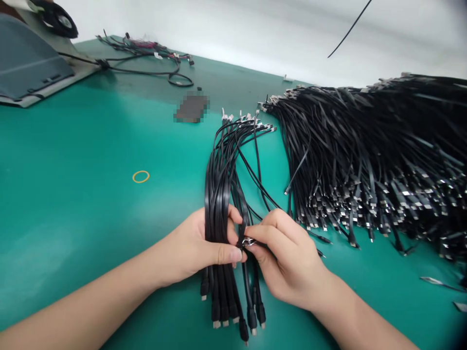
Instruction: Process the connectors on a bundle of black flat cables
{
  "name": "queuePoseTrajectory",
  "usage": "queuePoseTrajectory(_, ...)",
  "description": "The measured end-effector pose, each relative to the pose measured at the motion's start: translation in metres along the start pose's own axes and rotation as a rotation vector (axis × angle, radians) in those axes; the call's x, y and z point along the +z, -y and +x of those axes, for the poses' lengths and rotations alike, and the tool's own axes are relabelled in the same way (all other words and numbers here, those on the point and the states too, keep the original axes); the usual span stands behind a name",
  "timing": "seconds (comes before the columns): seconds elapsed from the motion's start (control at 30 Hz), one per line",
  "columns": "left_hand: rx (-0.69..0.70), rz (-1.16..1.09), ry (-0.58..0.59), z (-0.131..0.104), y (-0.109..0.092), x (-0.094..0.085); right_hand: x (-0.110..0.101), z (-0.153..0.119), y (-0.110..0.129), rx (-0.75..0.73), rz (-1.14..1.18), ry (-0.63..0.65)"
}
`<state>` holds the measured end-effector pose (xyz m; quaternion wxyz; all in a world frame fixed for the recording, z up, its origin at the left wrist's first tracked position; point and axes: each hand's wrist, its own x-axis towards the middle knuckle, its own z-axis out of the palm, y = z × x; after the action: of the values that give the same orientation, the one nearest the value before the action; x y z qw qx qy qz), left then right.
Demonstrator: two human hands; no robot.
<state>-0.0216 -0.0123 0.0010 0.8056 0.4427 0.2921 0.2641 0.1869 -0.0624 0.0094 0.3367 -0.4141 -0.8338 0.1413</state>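
My left hand [204, 248] is closed round a bundle of flat black cables [218, 199], thumb across the front. The bundle's small metal-tipped plugs hang below the hand, and its other ends fan out on the green table above. My right hand [279, 253] pinches a small shiny metal piece [249, 241] at the right side of the bundle, close to my left thumb tip. Whether that piece is a connector or a tie cannot be made out.
A large heap of black cables [357, 155] covers the right side of the green table [91, 194]. A yellow ring [140, 176] lies left of centre. Tangled wires [146, 53], a grey device [31, 61] and a blurred dark patch [192, 108] are farther back.
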Motion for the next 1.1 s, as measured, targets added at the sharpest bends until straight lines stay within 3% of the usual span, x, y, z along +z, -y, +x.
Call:
queuePoseTrajectory(1.0, 0.001, -0.036, 0.046, 0.0002, -0.0005, -0.0009, -0.0018, 0.0032, 0.0028, 0.020, 0.016, 0.027)
queuePoseTrajectory(1.1, -0.011, -0.040, 0.045, 0.0003, -0.0015, -0.0003, -0.0023, 0.0047, 0.0027, 0.038, 0.043, -0.033)
